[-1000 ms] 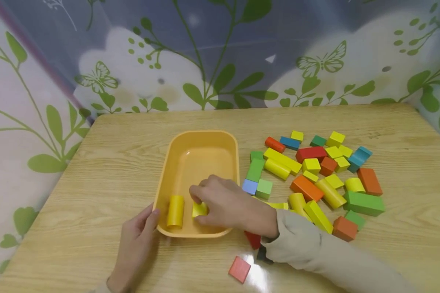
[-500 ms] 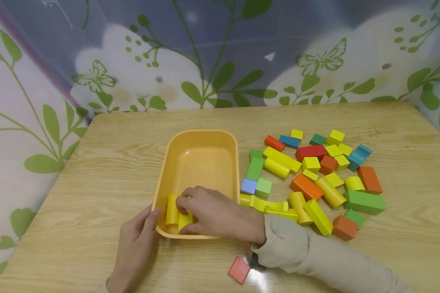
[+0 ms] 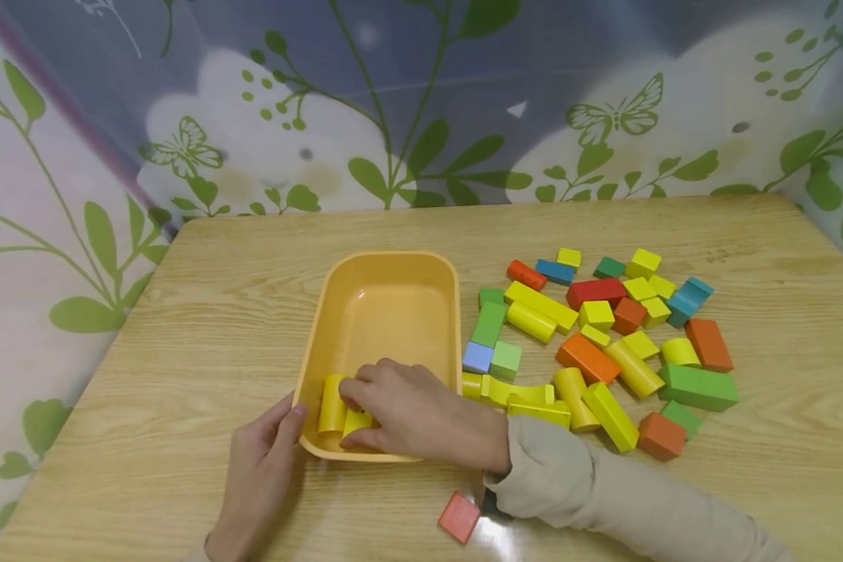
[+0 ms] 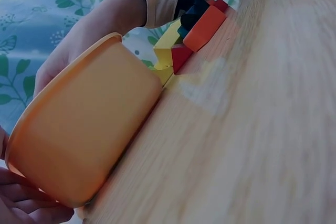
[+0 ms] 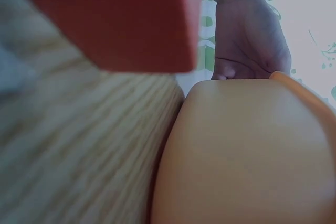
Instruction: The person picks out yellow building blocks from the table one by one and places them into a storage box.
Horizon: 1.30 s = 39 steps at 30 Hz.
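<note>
An orange plastic tray [image 3: 393, 320] stands left of the middle of the table. My left hand [image 3: 263, 468] grips its near left rim, thumb on top; the left wrist view shows its fingers [image 4: 31, 203] against the outer wall. Inside the tray, a yellow cylinder block [image 3: 332, 402] lies lengthwise by the left wall. Right beside it is a smaller yellow block [image 3: 356, 422], pinched between the thumb and fingers of my right hand [image 3: 421, 414], which reaches over the tray's right side. The hand covers part of this block.
Right of the tray spreads a pile of wooden blocks, among them an orange block [image 3: 587, 359], a green block [image 3: 698, 389] and a yellow arch block [image 3: 514, 391]. A pink-red square block [image 3: 459, 517] lies near the front, with a dark block [image 3: 495, 506] partly under the right sleeve.
My right hand has moved left inside the tray, bringing the small yellow block up beside the cylinder. Over the last half second it has hardly moved. The left hand stays on the rim.
</note>
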{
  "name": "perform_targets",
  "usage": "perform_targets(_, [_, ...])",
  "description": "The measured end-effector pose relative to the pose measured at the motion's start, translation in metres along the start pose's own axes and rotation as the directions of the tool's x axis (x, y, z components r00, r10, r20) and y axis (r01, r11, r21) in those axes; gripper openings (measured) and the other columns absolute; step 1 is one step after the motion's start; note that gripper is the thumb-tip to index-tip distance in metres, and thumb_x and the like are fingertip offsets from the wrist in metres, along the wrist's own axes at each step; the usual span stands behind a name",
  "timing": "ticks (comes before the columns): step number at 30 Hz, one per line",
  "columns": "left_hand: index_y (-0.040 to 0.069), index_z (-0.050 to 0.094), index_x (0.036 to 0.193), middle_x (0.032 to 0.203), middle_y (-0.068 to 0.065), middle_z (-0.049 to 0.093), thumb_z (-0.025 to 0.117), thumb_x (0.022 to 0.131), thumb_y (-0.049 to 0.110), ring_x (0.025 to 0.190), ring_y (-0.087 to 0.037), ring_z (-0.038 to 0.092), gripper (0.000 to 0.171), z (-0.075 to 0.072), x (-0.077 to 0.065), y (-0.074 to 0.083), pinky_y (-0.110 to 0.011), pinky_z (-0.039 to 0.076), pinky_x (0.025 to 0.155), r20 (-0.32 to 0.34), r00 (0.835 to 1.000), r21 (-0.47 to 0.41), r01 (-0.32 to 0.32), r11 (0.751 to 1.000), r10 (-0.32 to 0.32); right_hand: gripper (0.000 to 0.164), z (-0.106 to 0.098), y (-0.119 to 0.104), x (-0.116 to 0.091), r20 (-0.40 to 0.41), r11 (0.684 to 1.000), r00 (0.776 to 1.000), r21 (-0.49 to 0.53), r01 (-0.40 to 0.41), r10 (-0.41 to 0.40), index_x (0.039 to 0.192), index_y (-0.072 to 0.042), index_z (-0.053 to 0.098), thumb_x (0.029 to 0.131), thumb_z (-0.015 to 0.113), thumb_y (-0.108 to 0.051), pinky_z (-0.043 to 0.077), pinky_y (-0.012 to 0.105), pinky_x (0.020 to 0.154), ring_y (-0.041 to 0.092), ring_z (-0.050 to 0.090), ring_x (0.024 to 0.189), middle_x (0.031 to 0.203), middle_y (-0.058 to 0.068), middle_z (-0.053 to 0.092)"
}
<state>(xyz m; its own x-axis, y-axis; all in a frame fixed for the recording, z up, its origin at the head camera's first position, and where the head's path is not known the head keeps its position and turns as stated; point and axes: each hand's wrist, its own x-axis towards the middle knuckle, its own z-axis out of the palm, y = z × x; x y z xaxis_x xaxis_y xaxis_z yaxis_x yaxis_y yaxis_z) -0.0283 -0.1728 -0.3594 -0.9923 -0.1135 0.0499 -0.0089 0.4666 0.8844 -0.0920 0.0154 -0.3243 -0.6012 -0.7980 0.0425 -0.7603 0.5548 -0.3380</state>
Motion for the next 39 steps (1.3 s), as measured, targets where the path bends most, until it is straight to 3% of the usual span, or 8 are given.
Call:
perform_targets(8, [-0.007,0.057,0.128,0.128,-0.020,0.058,0.045,0.102,0.014,0.119,-0.023,0.054,0.035,-0.001,-0.001,-0.001,-0.025,0.047,0.093,-0.012,1.000,0.016,-0.004,1.000,0.004,0.029,0.001,0.001,0.000,0.008,0.999,0.999,0.030,0.039,-0.040,0.091,-0.015,0.058,0.089,0.067,-0.042,0.039,0.016,0.058,0.009,0.046,0.070,0.079,-0.006,0.049])
perform_targets(12, [-0.007,0.056,0.128,0.129,-0.021,0.057,0.045,0.102,0.014,0.120,-0.024,0.053,0.035,-0.001,-0.001,-0.002,-0.031,0.047,0.095,-0.005,1.000,0.012,-0.005,1.000,0.005,0.024,-0.010,0.009,-0.009,-0.038,0.999,0.999,0.043,0.028,-0.027,0.095,-0.015,0.063,0.093,0.063,-0.038,0.048,0.020,0.069,0.011,0.054,0.084,0.096,-0.004,0.060])
perform_targets(15, [-0.008,0.055,0.129,0.129,-0.021,0.056,0.044,0.102,0.013,0.121,-0.027,0.053,0.035,-0.001,-0.001,-0.001,-0.035,0.047,0.096,0.004,1.000,0.004,-0.008,1.000,0.008,0.018,-0.027,0.022,-0.026,-0.133,0.998,0.991,0.058,0.012,-0.004,0.098,-0.013,0.065,0.094,0.064,-0.031,0.051,0.026,0.079,0.014,0.056,0.095,0.107,-0.001,0.063])
perform_targets(20, [-0.008,0.055,0.129,0.130,-0.021,0.056,0.044,0.102,0.014,0.123,-0.027,0.052,0.036,-0.002,-0.003,0.000,-0.035,0.045,0.097,0.004,1.000,0.002,-0.009,1.000,0.009,0.011,-0.054,0.050,-0.073,-0.254,0.993,0.962,0.095,-0.074,0.096,0.094,-0.013,0.066,0.088,0.072,-0.019,0.053,0.027,0.074,0.016,0.059,0.086,0.096,-0.003,0.064])
perform_targets(24, [-0.008,0.055,0.129,0.129,-0.021,0.056,0.044,0.102,0.013,0.122,-0.026,0.052,0.036,-0.003,-0.003,0.000,-0.029,0.045,0.096,-0.004,1.000,-0.004,-0.020,1.000,0.020,0.015,-0.065,0.065,-0.116,-0.175,0.968,0.953,0.084,-0.235,0.246,0.097,-0.016,0.068,0.085,0.075,-0.021,0.055,0.029,0.073,0.014,0.059,0.085,0.093,-0.006,0.065])
perform_targets(27, [-0.009,0.055,0.129,0.129,-0.021,0.057,0.044,0.102,0.012,0.122,-0.026,0.052,0.035,-0.003,-0.002,0.000,-0.019,0.043,0.094,-0.012,1.000,-0.015,-0.023,1.000,0.023,0.022,-0.063,0.071,-0.143,-0.085,0.953,0.949,0.034,-0.301,0.303,0.102,-0.018,0.069,0.083,0.077,-0.028,0.056,0.032,0.075,0.015,0.060,0.090,0.099,-0.006,0.065])
perform_targets(31, [-0.009,0.056,0.128,0.128,-0.022,0.057,0.046,0.101,0.010,0.121,-0.026,0.053,0.034,-0.001,0.000,-0.001,-0.014,0.042,0.092,-0.021,0.999,-0.030,-0.028,0.999,0.027,0.031,-0.051,0.077,-0.164,-0.030,0.950,0.950,-0.007,-0.311,0.311,0.106,-0.019,0.070,0.080,0.079,-0.034,0.056,0.040,0.082,0.020,0.058,0.099,0.108,-0.004,0.064])
perform_targets(39, [-0.008,0.057,0.127,0.126,-0.021,0.059,0.046,0.101,0.008,0.120,-0.026,0.054,0.032,0.001,0.002,-0.002,-0.018,0.043,0.094,-0.037,0.997,-0.030,-0.070,0.997,0.069,0.036,-0.038,0.079,-0.168,-0.088,0.973,0.975,-0.087,-0.214,0.206,0.111,-0.017,0.071,0.078,0.081,-0.027,0.053,0.040,0.083,0.020,0.053,0.101,0.107,-0.005,0.062])
